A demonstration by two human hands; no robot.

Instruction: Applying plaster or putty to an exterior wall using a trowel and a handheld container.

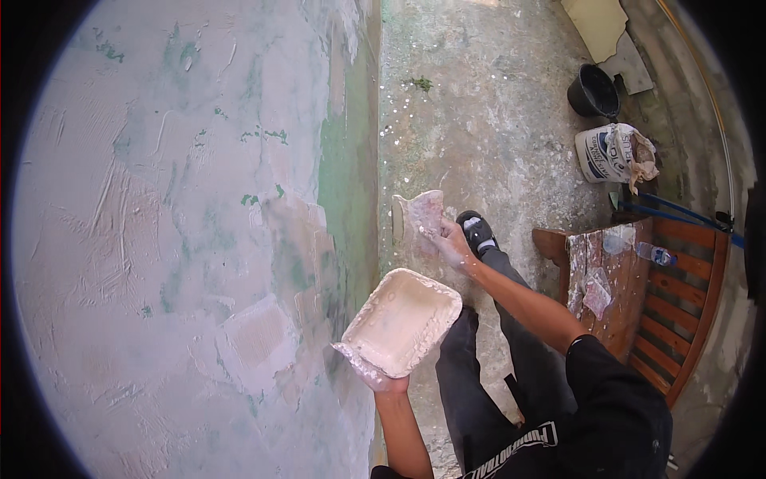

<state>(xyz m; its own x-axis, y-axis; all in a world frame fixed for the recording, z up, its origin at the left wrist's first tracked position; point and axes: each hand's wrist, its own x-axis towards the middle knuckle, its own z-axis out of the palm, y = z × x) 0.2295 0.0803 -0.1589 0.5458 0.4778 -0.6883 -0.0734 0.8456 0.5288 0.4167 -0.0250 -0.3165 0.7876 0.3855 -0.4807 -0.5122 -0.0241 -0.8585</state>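
Observation:
My left hand (384, 381) supports a shallow rectangular tray (403, 315) from below, close to the wall. Pale putty coats the tray's inside and crusts its rim; most of the fingers are hidden beneath it. Farther forward, my right hand (456, 246) grips a flat, putty-smeared spreader (423, 215), its wide edge pointing away from me. The spreader is apart from both wall and tray. Whitish putty spots the right hand too. Along the left side stands the wall (199, 191), unevenly coated in pale putty, with green paint showing through in patches and in a strip near the floor.
White specks dot the concrete floor (479, 104). On the right stands a wooden bench (610, 279) with a plastic bottle (656, 255) and a small plastic packet (597, 293) on it. Beyond it are an opened white bag (598, 157), a black bucket (593, 92) and a yellowish board (594, 24).

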